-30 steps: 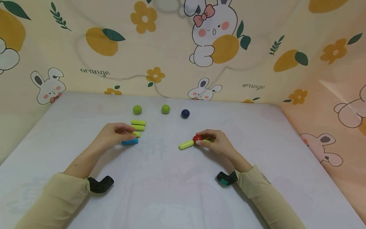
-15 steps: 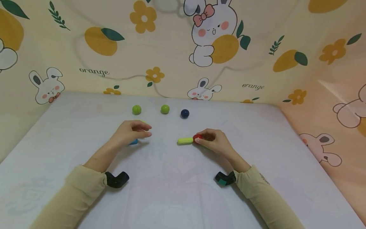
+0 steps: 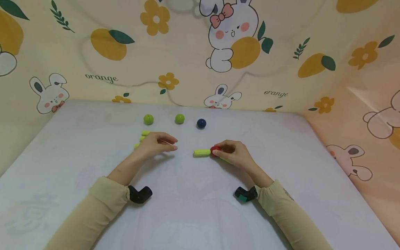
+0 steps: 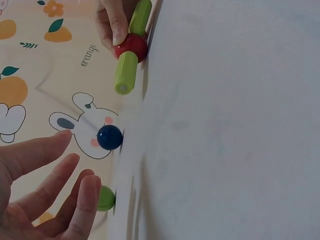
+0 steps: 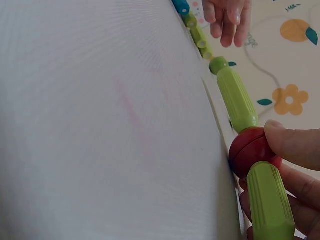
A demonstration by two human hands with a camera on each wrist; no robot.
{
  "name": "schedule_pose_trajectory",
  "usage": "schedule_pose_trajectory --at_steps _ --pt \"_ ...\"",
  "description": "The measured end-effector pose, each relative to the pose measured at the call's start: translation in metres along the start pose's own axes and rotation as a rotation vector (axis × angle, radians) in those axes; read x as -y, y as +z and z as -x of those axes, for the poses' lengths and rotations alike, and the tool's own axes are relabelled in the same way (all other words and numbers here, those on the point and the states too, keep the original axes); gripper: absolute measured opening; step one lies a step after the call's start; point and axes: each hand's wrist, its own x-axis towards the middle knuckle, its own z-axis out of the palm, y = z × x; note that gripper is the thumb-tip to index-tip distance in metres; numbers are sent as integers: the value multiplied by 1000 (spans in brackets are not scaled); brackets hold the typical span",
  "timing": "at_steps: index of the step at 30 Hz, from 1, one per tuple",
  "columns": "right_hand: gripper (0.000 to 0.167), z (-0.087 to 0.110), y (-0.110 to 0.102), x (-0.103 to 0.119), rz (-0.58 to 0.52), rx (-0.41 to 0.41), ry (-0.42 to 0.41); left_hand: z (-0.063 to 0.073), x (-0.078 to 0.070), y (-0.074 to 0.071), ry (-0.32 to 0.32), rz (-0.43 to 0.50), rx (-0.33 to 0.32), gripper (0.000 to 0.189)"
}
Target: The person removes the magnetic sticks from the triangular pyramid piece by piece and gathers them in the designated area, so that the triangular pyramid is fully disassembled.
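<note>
My right hand (image 3: 232, 152) pinches a red ball (image 5: 250, 150) between thumb and fingers. Two ribbed yellow-green rods are joined to that ball: one rod (image 3: 201, 152) points left, the other (image 5: 270, 200) lies along the right fingers. To the left, my left hand (image 3: 157, 143) holds nothing; its fingers are relaxed and spread apart in the left wrist view, pointing toward the red ball. Partly behind the left hand lie several yellow-green rods (image 3: 145, 133). A blue rod (image 5: 181, 6) shows in the right wrist view, at the end of that row, hidden by the left hand in the head view.
Two green balls, a left one (image 3: 148, 119) and a right one (image 3: 179, 118), sit toward the back of the white table (image 3: 193, 215), with a dark blue ball (image 3: 201, 123) to their right. A rabbit-and-orange patterned cloth (image 3: 187, 52) stands behind. Black devices (image 3: 140, 195) are worn at both wrists.
My left hand has left the row of rods and moved right with nothing in it. The left-pointing rod on the red ball has swung nearly level; the right hand keeps its pinch.
</note>
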Motion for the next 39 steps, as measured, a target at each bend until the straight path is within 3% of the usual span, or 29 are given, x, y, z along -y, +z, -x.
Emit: schedule_pose_trajectory --at_steps 4,12,19,35,39 --pt "28 0 0 0 -4 3 -3 -4 -1 6 7 0 5 33" --pt "29 -1 -1 -1 2 6 -9 -8 -5 17 -51 23 39 32" --pt "30 -1 -1 -1 1 10 8 -13 -5 29 -16 38 70 32" --pt "30 -1 -1 -2 -9 16 -3 -21 -12 52 -3 91 125 30" --pt "29 -1 -1 -2 -17 18 -8 -22 -15 59 -33 115 139 31"
